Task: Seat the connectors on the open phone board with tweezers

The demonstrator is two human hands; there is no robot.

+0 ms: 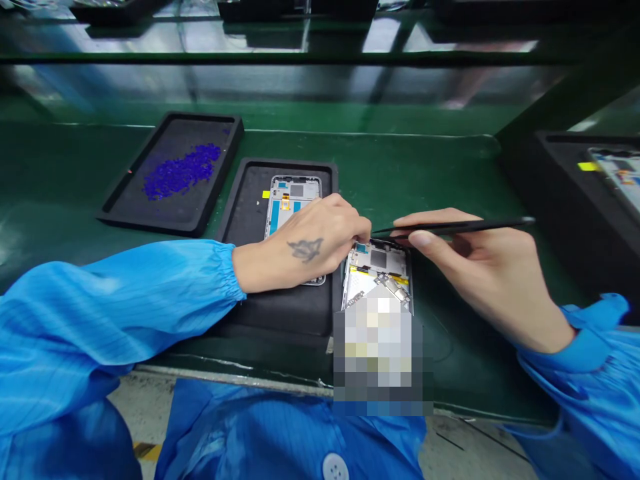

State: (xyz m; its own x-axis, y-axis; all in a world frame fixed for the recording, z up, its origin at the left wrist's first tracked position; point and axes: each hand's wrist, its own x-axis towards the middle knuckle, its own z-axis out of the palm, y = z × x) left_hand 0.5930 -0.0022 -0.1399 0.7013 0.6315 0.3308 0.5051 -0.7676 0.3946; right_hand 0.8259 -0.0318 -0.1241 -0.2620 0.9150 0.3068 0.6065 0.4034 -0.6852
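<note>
My left hand (310, 243), with a dark tattoo on its back, has bunched fingertips at the top edge of a silver phone frame (377, 263), and I cannot tell if they grip it. A pixelated patch hides the frame's lower part. My right hand (475, 267) holds slim black tweezers (450, 228), their tips at that same top edge. Under my left wrist, a second phone frame (293, 207) with blue and yellow patches lies in a black tray (327, 180), partly hidden by the hand.
A black tray (170, 173) holding blue granules (181, 172) stands at the left on the green bench mat (450, 173). At the right, a dark tray (560, 200) holds another phone frame (617, 173). A glossy green shelf (300, 57) runs along the back.
</note>
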